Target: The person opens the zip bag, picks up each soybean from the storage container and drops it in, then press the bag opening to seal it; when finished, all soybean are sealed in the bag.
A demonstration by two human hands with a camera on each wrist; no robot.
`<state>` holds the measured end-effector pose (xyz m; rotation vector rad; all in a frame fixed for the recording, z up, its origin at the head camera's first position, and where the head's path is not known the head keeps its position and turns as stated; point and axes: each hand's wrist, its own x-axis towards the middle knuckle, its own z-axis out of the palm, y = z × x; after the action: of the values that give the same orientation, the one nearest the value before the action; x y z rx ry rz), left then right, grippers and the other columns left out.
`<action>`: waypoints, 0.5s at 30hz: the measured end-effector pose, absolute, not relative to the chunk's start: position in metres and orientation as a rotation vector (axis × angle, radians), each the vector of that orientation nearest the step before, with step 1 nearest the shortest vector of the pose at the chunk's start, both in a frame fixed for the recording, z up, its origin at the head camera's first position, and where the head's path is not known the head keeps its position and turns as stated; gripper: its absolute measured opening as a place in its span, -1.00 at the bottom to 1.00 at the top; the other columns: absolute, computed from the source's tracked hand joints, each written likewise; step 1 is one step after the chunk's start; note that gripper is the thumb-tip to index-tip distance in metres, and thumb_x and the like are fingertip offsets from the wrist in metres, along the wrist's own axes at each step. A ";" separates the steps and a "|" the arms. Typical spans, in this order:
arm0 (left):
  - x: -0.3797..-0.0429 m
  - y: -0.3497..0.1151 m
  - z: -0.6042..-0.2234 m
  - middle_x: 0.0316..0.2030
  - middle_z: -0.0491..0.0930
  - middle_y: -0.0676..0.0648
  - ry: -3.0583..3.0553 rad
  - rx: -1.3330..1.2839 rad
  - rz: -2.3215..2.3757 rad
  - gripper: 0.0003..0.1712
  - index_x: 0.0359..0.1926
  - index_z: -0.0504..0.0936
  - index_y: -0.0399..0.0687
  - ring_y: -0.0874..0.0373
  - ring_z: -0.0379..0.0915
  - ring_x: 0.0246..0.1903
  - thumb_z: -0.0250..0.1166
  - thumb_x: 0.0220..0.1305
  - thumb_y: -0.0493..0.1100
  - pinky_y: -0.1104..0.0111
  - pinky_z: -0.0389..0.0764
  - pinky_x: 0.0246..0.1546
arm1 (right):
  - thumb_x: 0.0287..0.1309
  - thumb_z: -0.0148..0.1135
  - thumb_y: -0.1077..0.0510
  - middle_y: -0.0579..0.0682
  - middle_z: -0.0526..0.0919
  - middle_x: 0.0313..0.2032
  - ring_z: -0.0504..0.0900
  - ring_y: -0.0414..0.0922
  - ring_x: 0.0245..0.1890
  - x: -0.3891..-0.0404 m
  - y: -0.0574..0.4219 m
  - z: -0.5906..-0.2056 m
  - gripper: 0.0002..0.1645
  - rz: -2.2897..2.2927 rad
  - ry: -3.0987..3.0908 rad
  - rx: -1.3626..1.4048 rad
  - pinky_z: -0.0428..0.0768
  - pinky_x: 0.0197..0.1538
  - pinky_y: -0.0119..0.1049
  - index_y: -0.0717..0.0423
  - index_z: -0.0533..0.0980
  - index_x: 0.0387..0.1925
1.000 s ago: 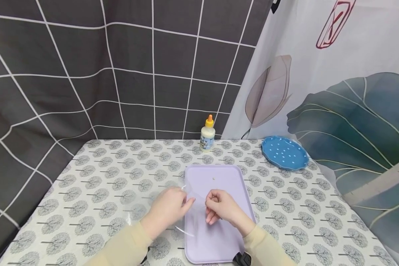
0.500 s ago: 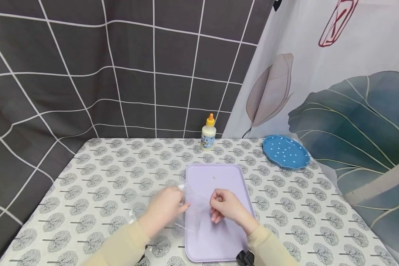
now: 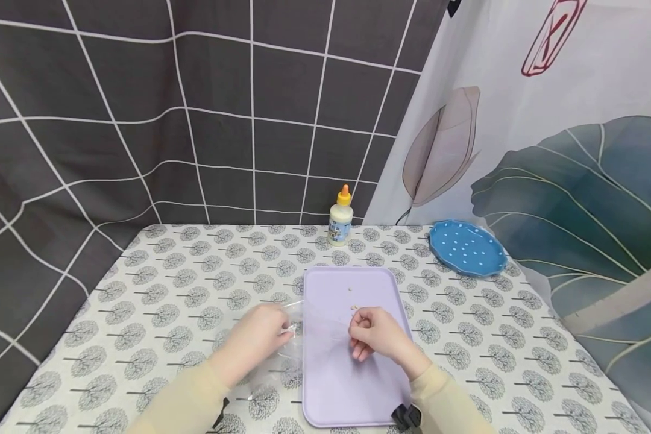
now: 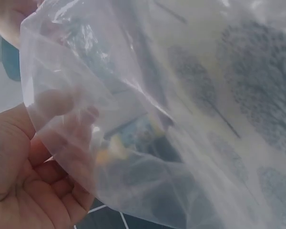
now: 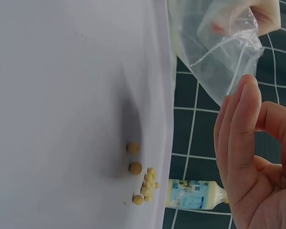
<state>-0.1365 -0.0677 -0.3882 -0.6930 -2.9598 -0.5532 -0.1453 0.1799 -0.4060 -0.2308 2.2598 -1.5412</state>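
A clear plastic bag (image 3: 276, 361) spans the space between my hands, over the left edge of the lilac tray (image 3: 331, 398). My left hand (image 3: 257, 337) pinches the bag, its fingertips seen through the film in the left wrist view. My right hand (image 3: 377, 334) is over the tray, thumb bent toward the fingers, and appears to pinch the bag's edge; the exact contact is hard to see. In the right wrist view, a zip-like strip of the bag (image 5: 240, 67) reaches those fingertips. Small brown balls (image 5: 136, 168) and a cluster of cream ones (image 5: 148, 186) lie on the tray.
Behind the tray stands a glue-type bottle (image 3: 340, 223) with an orange-yellow tip. A blue dotted plate (image 3: 466, 247) sits at the back right. The table (image 3: 157, 289) has a tree-print cloth, with a dark grid curtain (image 3: 211, 90) behind it.
My left hand has drawn left with the bag, and my right hand has shifted slightly right. More of the small balls on the tray are uncovered beyond my right hand.
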 end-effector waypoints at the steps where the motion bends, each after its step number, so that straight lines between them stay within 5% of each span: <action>1: -0.136 -0.069 -0.388 -0.56 0.50 0.12 -2.962 -0.679 -0.564 -0.83 -0.59 0.59 -0.02 0.27 0.40 -0.49 0.40 0.04 -0.17 0.37 0.56 -0.34 | 0.15 0.11 0.36 0.17 0.62 -0.57 0.59 -0.19 -0.70 -0.145 0.181 -0.406 -0.92 -1.539 2.261 -0.232 0.65 -0.52 -0.20 0.37 0.44 -0.40; 15: -0.133 -0.078 -0.387 -0.49 0.57 0.04 -2.912 -0.641 -0.526 -0.94 -0.52 0.67 -0.08 0.15 0.51 -0.39 0.40 0.00 -0.26 0.29 0.59 -0.24 | 0.17 0.11 0.36 0.21 0.63 -0.56 0.59 -0.19 -0.69 -0.146 0.188 -0.409 -0.90 -1.544 2.268 -0.218 0.65 -0.50 -0.20 0.40 0.45 -0.39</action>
<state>-0.1334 -0.0783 -0.3867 -0.6408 -2.9118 -0.5260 -0.1462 0.1885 -0.4086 -0.2181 2.2678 -1.5445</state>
